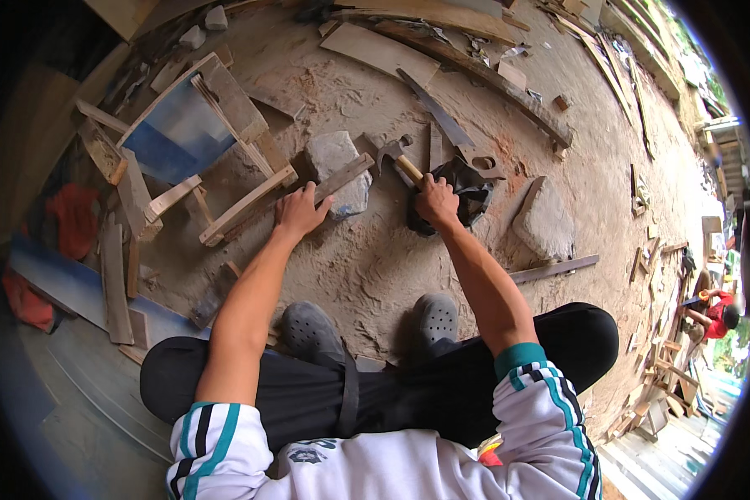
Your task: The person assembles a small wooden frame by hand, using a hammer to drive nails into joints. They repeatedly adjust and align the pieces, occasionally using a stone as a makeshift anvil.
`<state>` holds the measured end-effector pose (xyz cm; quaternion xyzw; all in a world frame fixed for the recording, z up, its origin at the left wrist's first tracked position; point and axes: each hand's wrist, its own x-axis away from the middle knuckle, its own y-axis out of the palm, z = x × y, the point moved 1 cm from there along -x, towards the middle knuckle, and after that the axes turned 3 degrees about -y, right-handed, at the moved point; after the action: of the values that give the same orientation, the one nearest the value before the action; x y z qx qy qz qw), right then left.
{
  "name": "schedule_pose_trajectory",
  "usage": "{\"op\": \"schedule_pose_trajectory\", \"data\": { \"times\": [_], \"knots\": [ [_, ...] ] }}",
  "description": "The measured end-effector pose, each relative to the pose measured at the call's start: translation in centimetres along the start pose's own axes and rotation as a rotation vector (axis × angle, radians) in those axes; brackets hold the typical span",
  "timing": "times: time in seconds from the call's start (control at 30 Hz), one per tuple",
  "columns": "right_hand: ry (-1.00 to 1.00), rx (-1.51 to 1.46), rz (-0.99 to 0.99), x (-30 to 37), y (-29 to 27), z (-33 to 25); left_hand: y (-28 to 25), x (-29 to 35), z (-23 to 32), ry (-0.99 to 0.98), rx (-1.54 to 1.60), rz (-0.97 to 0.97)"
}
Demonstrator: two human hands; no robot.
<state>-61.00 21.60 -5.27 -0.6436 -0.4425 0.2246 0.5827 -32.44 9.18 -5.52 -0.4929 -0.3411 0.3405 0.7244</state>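
Observation:
My left hand (301,212) grips a narrow wooden strip (347,175). The strip's far end lies across a pale stone block (327,152). In my right hand (437,202) is a claw hammer (407,168), held by its wooden handle, with its metal head just right of the strip's end. Under and beside that hand sits a black plastic bag (473,198); its contents are hard to make out. A handsaw (443,119) lies beyond the bag, its handle (481,163) resting against it.
A wooden frame with a blue panel (175,133) stands at left. A grey stone slab (547,221) and a dark strip (556,268) lie at right. Planks (383,52) cover the far ground. Grey clogs (312,329) are on my feet. A person in red (718,317) sits far right.

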Motion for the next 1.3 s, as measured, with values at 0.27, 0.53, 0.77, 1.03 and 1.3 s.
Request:
{"op": "schedule_pose_trajectory", "data": {
  "times": [0.27, 0.53, 0.77, 1.03, 1.3],
  "knots": [
    [0.089, -0.184, 0.022, -0.7, -2.5, -2.9, -1.7, -0.4, -0.1, -0.104, 0.086, -0.068],
    [0.081, -0.756, 0.071, 3.8, -1.7, -0.9, -0.2, -0.8, -2.2, -0.104, 0.324, -0.092],
    [-0.054, -0.826, -0.104, 4.0, -1.8, -2.2, 0.5, -1.1, -3.1, -0.13, 0.406, -0.135],
    [-0.292, -0.852, 0.043, 5.6, -7.0, -8.0, 0.9, -0.9, -3.3, -0.085, 0.429, -0.045],
    [-0.36, -0.448, 0.064, 4.0, -6.3, -8.0, -0.6, -0.8, -2.2, -0.109, 0.344, -0.083]
  ]
}}
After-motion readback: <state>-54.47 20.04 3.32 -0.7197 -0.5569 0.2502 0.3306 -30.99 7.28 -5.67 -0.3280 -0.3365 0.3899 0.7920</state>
